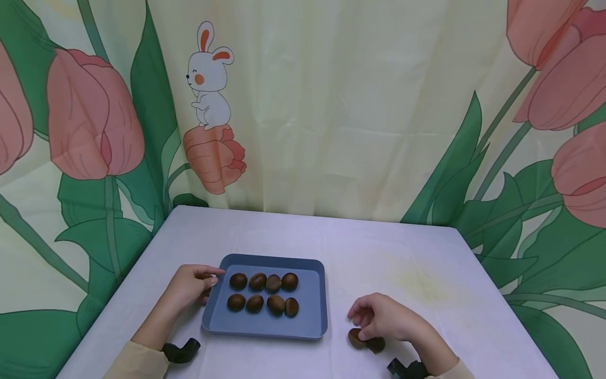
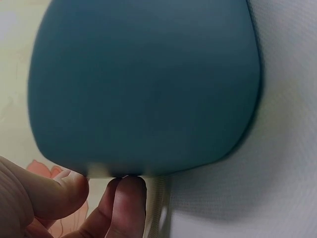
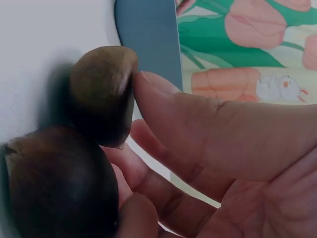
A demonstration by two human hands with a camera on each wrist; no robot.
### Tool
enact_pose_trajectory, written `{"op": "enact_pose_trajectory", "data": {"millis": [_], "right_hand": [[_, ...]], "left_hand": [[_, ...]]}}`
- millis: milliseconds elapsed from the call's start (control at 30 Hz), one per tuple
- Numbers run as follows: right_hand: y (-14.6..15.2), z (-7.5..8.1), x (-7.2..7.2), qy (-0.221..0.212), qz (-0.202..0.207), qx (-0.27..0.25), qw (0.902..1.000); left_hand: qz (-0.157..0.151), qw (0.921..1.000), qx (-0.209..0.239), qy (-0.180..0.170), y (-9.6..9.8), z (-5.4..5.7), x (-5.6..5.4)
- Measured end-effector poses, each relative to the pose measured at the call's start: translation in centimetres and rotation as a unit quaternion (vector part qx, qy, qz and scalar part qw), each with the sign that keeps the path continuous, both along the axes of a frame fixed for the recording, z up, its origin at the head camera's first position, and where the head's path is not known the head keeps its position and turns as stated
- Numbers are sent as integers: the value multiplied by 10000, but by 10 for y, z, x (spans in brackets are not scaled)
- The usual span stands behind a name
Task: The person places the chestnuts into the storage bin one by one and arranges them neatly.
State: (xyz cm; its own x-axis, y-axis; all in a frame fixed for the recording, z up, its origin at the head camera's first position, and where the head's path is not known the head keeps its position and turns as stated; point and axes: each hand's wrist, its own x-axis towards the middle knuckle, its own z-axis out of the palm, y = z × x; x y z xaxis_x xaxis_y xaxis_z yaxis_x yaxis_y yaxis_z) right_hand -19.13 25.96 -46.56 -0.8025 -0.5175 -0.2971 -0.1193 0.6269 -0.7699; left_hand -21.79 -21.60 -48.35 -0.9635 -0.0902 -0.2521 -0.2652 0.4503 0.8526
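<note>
A blue tray (image 1: 265,328) lies on the table, with several brown chestnuts (image 1: 254,303) in two rows. My left hand (image 1: 191,284) holds the tray's left rim near the far corner; in the left wrist view its thumb and fingers meet the edge of the tray (image 2: 148,89). To the right of the tray, two more chestnuts lie side by side on the cloth. My right hand (image 1: 383,318) is over them with loosely bent fingers. Its thumb touches the left chestnut (image 3: 101,91), while the right chestnut (image 3: 62,183) sits beside it, partly covered by the hand in the head view.
A white cloth covers the table (image 1: 379,252). Behind it hangs a curtain (image 1: 322,105) printed with tulips and a rabbit on a carrot. Black wrist cameras (image 1: 182,351) are strapped near both hands.
</note>
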Motion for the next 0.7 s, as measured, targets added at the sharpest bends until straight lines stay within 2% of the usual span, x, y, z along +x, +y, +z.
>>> {"op": "enact_pose_trajectory", "data": {"millis": [300, 467, 700], "right_hand": [[-3, -2, 6, 227, 203, 144, 9994], [-5, -2, 8, 207, 259, 181, 9993], [-6, -5, 5, 302, 52, 169, 9994]], "left_hand": [[18, 10000, 10, -21, 0, 1, 0], [22, 10000, 14, -34, 0, 1, 0], [43, 10000, 30, -6, 0, 0, 0]]}}
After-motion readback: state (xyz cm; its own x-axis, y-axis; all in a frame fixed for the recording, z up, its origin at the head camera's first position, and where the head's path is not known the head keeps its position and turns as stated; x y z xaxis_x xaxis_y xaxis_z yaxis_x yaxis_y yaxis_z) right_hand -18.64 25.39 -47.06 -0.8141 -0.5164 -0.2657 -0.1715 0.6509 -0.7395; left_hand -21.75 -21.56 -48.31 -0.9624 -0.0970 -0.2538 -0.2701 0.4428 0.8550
